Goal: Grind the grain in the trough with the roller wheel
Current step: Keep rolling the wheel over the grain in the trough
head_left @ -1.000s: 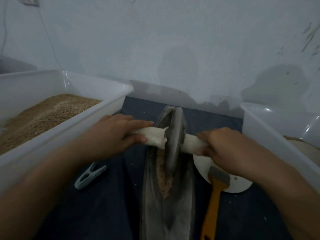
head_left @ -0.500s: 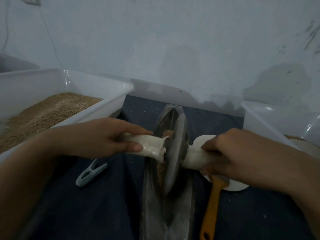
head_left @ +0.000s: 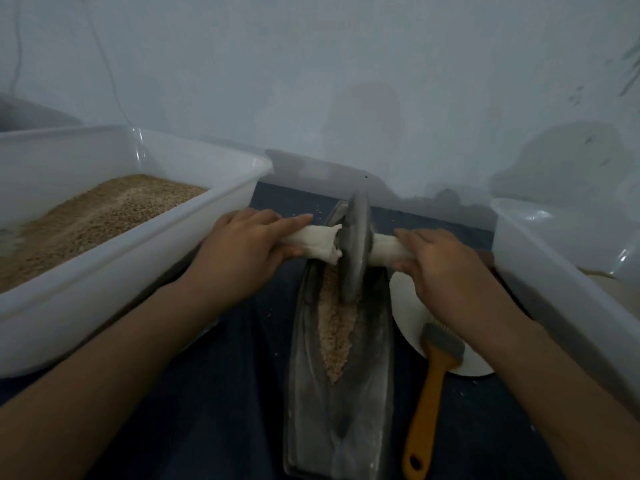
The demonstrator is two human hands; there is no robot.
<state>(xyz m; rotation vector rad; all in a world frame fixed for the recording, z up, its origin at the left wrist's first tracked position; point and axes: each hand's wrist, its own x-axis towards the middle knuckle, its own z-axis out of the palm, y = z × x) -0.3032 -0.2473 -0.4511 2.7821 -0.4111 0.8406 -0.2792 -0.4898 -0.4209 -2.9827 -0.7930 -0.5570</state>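
A long grey metal trough lies on the dark surface, running away from me. A strip of pale brown grain fills its groove. The grey roller wheel stands upright in the far part of the trough, on a white-wrapped axle. My left hand grips the axle's left end. My right hand grips the right end.
A white plastic tub holding brown grain stands at the left. Another white tub stands at the right. A brush with an orange handle lies on a white plate beside the trough. A pale wall rises close behind.
The wheel has rolled away from me toward the trough's far end, both hands moving with it. More of the grain strip now shows in front of the wheel.
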